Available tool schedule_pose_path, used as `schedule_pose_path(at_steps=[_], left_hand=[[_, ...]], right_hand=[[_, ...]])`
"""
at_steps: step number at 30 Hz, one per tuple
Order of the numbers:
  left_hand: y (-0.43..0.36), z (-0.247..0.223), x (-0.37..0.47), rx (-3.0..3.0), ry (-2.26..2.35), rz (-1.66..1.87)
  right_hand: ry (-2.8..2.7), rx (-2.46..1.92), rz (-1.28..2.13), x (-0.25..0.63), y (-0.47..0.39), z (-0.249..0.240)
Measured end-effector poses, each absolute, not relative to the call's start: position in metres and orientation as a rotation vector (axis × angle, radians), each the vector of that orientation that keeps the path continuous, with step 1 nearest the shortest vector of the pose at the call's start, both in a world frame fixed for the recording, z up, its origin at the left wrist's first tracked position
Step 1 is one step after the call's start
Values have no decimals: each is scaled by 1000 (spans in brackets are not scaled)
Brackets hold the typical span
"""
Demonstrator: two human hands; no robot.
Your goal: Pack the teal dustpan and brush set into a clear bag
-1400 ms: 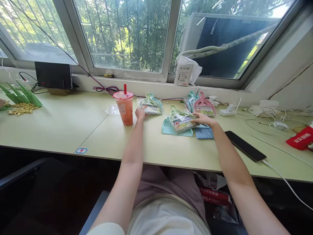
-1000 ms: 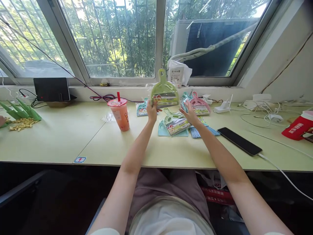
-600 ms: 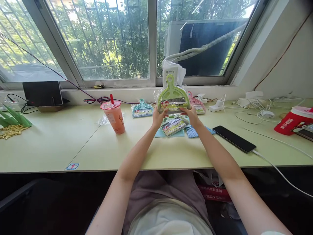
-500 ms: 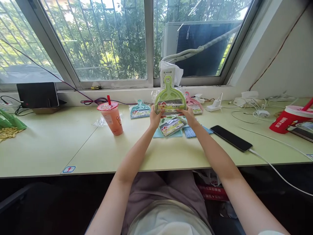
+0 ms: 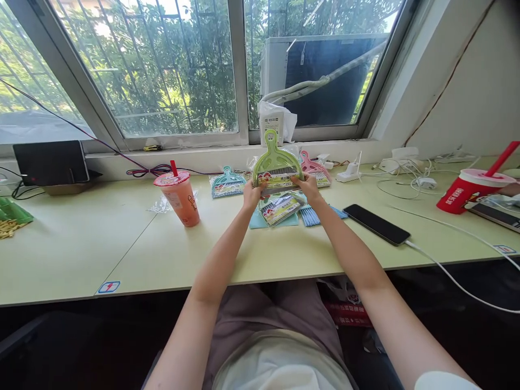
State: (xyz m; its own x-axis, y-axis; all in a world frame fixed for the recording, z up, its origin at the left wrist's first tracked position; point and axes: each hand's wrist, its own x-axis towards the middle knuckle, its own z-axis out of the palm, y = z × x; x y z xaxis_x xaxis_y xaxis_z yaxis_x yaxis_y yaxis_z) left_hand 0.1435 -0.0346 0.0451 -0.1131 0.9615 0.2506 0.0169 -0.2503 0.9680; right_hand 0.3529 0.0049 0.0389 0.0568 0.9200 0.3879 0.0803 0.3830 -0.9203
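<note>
A green dustpan and brush set (image 5: 277, 161) in clear wrapping is held upright above the table, its handle pointing up. My left hand (image 5: 252, 193) grips its lower left corner, and my right hand (image 5: 307, 187) its lower right corner. Below it lies another wrapped set (image 5: 280, 209) with a yellow label, on a light blue sheet-like thing (image 5: 257, 221). Blue brush bristles (image 5: 311, 217) show beside my right forearm. Further back are a wrapped teal dustpan set (image 5: 228, 184) to the left and a pink one (image 5: 314, 169) to the right, partly hidden.
A drink cup (image 5: 181, 199) with a red straw stands left, before crumpled plastic (image 5: 156, 205). To the right lie a charging phone (image 5: 376, 224), tangled white cables (image 5: 410, 168) and a tilted red cup (image 5: 463, 192). A black tablet-like screen (image 5: 51, 162) stands far left.
The view has shifted slightly, so most things sit further left. Both hands keep their hold on the green set, whose top now tips back a little.
</note>
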Motion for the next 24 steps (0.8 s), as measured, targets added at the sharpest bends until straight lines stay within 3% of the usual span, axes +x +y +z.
schedule_pose_path(at_steps=[7,12,19,24], left_hand=[[-77,49,149,1250,1119,1130],[-98,43,135,1446,1331,692],[-118,55,144,1541,1312,800],[-121,33,157,1590,1341,809]], right_hand=[[-1607,-1041,1203,389,-4,50],[-1739,-1133,1217,393,-9,48],[-1818,-1037,1116,406,-29,78],[-1954,-1136,1194,423,-28,78]])
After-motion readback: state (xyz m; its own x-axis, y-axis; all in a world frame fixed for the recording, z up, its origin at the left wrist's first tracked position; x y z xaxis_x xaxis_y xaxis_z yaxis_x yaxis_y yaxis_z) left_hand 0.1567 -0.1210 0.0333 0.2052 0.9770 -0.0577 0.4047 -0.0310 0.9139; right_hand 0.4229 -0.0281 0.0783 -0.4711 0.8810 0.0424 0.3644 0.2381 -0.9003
